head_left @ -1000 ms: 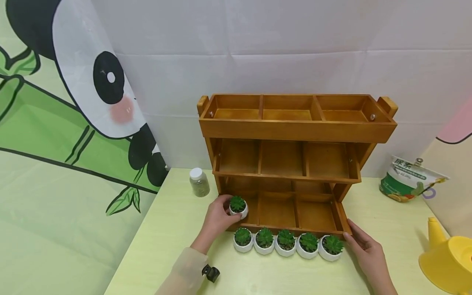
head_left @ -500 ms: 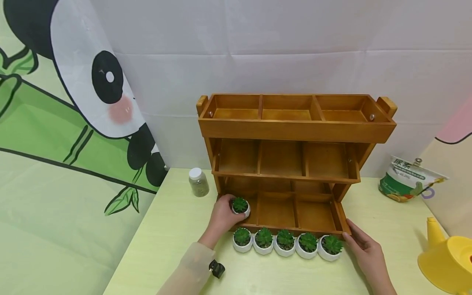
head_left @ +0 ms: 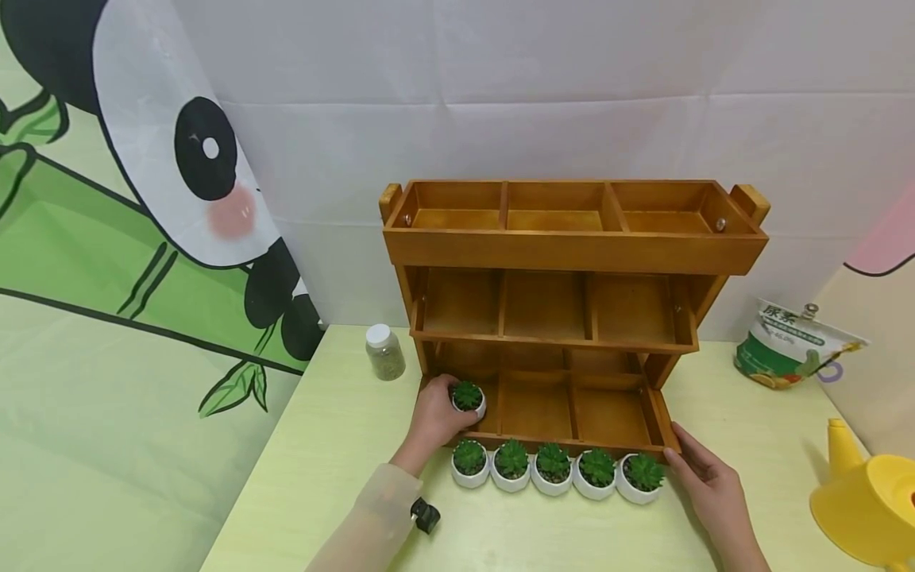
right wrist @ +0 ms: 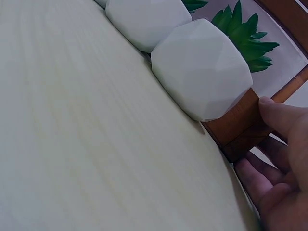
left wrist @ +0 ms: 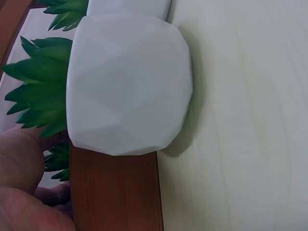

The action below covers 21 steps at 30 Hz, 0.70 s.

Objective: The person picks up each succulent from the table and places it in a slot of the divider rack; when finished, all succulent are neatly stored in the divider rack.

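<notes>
A three-tier wooden shelf (head_left: 575, 253) stands against the back, each tier split into compartments. Inside the left compartment of its bottom tier, my left hand (head_left: 432, 411) holds a small potted succulent (head_left: 468, 399), thumb on the near side of the white pot. My right hand (head_left: 711, 485) grips the bottom tier's front right corner (right wrist: 245, 122), thumb on one side and fingers beneath. Several more succulents in faceted white pots (head_left: 553, 469) stand in a row along the shelf's front. In the left wrist view, one such pot (left wrist: 127, 84) hides most of the held plant.
Left of the shelf stands a jar with a white lid (head_left: 384, 352). A clipped white and green bag (head_left: 793, 345) lies at the back right, and a yellow watering can (head_left: 868, 500) stands at the right edge of the table (head_left: 286, 477).
My left hand has shifted slightly to the right with the potted succulent, deeper over the left compartment. The right hand keeps its grip on the corner.
</notes>
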Each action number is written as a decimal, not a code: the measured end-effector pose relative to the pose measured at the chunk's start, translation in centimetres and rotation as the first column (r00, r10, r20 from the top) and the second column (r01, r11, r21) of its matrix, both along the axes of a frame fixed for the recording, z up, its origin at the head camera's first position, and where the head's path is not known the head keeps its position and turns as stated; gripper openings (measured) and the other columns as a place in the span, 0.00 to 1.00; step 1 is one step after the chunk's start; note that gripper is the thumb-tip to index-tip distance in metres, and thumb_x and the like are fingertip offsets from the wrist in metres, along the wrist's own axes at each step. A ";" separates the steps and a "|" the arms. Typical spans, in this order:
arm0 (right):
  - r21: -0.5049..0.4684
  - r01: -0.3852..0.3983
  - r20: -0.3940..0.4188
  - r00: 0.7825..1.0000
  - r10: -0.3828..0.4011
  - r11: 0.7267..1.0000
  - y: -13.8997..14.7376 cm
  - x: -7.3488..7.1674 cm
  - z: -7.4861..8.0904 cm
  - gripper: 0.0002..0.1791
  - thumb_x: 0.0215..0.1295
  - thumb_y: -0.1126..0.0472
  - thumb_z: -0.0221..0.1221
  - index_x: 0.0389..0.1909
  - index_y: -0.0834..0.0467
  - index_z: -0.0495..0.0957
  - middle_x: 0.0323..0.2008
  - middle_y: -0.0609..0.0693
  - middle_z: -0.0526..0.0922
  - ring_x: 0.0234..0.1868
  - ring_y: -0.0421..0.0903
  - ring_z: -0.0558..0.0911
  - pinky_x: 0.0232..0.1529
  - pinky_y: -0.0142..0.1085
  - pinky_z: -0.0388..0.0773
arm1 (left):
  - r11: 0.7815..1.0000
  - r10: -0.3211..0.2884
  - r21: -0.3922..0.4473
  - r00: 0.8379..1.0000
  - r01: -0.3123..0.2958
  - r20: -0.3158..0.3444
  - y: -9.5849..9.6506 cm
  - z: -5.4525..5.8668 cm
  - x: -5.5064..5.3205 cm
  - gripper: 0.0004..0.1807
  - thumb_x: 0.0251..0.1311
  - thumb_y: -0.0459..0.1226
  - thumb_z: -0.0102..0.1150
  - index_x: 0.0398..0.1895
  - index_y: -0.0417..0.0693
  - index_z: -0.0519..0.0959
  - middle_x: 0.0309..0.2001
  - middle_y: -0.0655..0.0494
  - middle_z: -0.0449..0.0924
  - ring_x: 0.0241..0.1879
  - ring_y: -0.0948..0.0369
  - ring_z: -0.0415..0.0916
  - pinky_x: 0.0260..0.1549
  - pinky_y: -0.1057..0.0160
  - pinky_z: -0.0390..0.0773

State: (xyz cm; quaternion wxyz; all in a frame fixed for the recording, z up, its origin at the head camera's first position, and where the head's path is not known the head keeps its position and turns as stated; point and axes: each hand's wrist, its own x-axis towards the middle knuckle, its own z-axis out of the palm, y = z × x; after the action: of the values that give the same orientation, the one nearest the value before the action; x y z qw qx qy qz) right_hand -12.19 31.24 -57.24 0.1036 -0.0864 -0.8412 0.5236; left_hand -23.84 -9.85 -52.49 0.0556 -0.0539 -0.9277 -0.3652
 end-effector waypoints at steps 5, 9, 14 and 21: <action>-0.004 0.003 0.001 1.000 -0.003 1.000 0.0 0.0 0.0 0.32 0.77 0.49 0.60 0.76 0.59 0.70 0.69 0.63 0.72 0.52 0.17 0.72 0.47 0.17 0.75 | 1.000 -0.008 -0.003 1.000 0.008 0.011 0.0 0.0 -0.1 0.32 0.44 0.42 0.82 0.50 0.34 0.79 0.43 0.44 0.81 0.45 0.47 0.80 0.49 0.47 0.81; -0.009 0.003 0.005 1.000 -0.003 1.000 0.0 0.1 -0.1 0.32 0.77 0.49 0.60 0.76 0.59 0.69 0.69 0.63 0.72 0.52 0.17 0.72 0.47 0.17 0.75 | 1.000 -0.009 -0.002 1.000 0.009 0.022 -0.1 -0.1 -0.2 0.33 0.44 0.42 0.82 0.51 0.34 0.79 0.44 0.43 0.82 0.46 0.47 0.80 0.50 0.47 0.81; -0.004 -0.001 -0.005 1.000 0.001 1.000 0.1 0.1 -0.3 0.32 0.77 0.49 0.60 0.75 0.60 0.69 0.69 0.63 0.71 0.53 0.16 0.71 0.48 0.16 0.74 | 1.000 -0.015 -0.001 0.999 0.015 0.029 -0.1 -0.1 -0.1 0.33 0.44 0.41 0.83 0.51 0.33 0.78 0.45 0.43 0.82 0.46 0.47 0.80 0.50 0.47 0.81; 0.005 -0.001 -0.026 1.000 0.001 1.000 0.1 0.0 -0.2 0.31 0.78 0.50 0.60 0.75 0.60 0.70 0.69 0.64 0.71 0.53 0.17 0.71 0.48 0.16 0.74 | 1.000 -0.017 0.020 0.999 0.016 0.042 0.0 0.0 0.0 0.34 0.45 0.39 0.84 0.52 0.32 0.78 0.47 0.41 0.81 0.49 0.45 0.79 0.53 0.46 0.80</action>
State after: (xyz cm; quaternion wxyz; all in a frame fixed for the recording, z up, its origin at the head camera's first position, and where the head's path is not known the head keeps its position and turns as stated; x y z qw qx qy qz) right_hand -12.23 31.37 -57.48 0.1144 -0.0792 -0.8411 0.5226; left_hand -23.86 -9.86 -52.47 0.0336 -0.0531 -0.9246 -0.3758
